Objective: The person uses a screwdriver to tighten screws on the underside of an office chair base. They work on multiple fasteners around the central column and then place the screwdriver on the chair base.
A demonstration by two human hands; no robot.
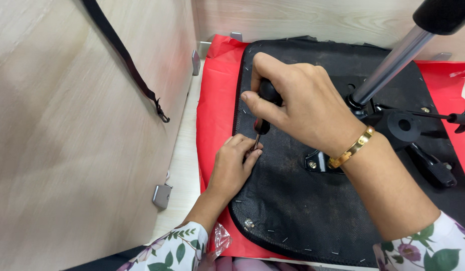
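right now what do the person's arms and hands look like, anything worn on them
Both hands are bare, with no gloves. The right hand has a gold bangle bracelet with small studs around the wrist. Both forearms are uncovered up to white sleeves printed with green leaves and purple-pink flowers: the left sleeve at the bottom left, the right sleeve at the bottom right. No rings or watch show on the left hand.

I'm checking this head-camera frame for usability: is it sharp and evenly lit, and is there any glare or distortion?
Head view: even, soft light with faint shadows; right hand on the screwdriver and left hand at its tip are sharp; the black seat underside keeps its texture; mild glare on the metal column and gold bracelet; the black cap at top right is soft; wide-angle stretch at edges.
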